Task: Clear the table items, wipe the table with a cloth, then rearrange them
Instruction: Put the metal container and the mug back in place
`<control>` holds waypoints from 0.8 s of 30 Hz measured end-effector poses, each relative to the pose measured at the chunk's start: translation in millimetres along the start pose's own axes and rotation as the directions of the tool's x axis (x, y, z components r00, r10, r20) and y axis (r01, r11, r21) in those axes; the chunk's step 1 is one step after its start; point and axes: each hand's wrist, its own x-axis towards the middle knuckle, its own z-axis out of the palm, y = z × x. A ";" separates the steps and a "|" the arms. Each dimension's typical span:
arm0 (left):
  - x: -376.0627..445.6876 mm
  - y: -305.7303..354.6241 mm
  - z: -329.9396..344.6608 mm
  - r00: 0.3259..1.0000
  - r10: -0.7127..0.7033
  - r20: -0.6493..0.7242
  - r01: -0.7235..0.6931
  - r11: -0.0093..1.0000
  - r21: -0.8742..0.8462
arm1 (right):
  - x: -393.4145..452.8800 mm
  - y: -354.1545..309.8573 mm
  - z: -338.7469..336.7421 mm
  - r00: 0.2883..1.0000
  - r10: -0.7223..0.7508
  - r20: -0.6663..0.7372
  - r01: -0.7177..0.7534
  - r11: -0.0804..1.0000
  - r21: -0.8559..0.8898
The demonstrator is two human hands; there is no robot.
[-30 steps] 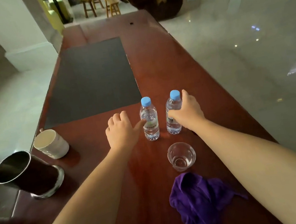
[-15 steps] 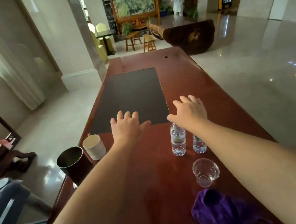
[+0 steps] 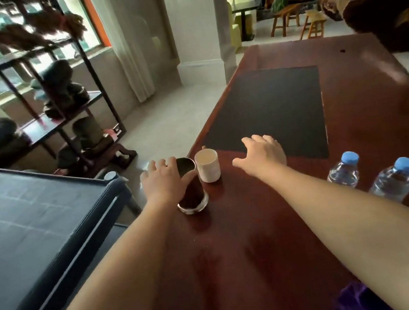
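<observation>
Step in hand: clearing phase, judged from items on the worktop (image 3: 265, 239); reach toward the two cups at the left edge.
Dark cup (image 3: 190, 184): upright, at the left edge of the worktop, glassy base nearest the viewer, long axis vertical.
White cup (image 3: 207, 165): upright, just right of the dark cup and slightly farther; the two appear touching or nearly so, cannot tell which.
Left hand (image 3: 163, 181): fingers spread wide, holding nothing, palm down over the left side of the dark cup; thumb lies against or just in front of the cup wall, contact not certain.
Right hand (image 3: 261, 156): fingers spread wide, holding nothing, hovering over the near-left corner of the black mat (image 3: 270, 106); thumb points left toward the white cup.
Key relation: dark cup lies immediately right of the left hand; white cup lies left of the right hand, with a clear gap between. Left hand nearer to the dark cup, right hand nearer to the white cup.
Coming move, as judged: one cup per hand, each closing sideways around a vertical wall.
Risk: cups stand close together at the worktop edge; a sideways nudge could knock one into the other or off the edge.
Water bottles (image 3: 344, 171): two, upright, blue caps, near right, well apart from both hands.
Purple cloth (image 3: 355, 302): near edge, partly hidden by the right forearm, untouched.
Black tray stand (image 3: 34, 222): left of the worktop, beside the left forearm; a possible set-down place.
</observation>
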 end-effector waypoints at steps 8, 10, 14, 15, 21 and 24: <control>-1.5 -50.4 42.2 0.969 -0.230 0.088 0.247 0.907 -0.342 | 29.6 -38.1 50.3 0.994 -0.065 0.086 0.050 0.985 0.166; 4.2 -54.2 57.3 0.961 -0.255 0.104 0.270 0.801 -0.534 | 39.1 -39.2 66.4 0.991 -0.021 0.130 -0.007 0.977 0.211; 17.5 -54.9 95.4 0.954 -0.223 0.200 0.293 0.548 -0.784 | 61.1 -35.2 99.9 0.976 0.056 0.209 -0.116 0.950 0.290; 21.1 -53.1 105.9 0.954 -0.213 0.210 0.291 0.496 -0.818 | 66.8 -33.4 108.9 0.973 0.070 0.219 -0.137 0.942 0.306; 44.1 -45.2 156.4 0.973 -0.089 0.213 0.228 0.233 -0.945 | 101.2 -30.8 159.1 0.950 0.127 0.284 -0.239 0.883 0.404; 52.4 -46.6 177.9 0.985 -0.098 0.143 0.161 0.213 -0.964 | 114.7 -37.4 179.8 0.952 0.116 0.283 -0.246 0.841 0.482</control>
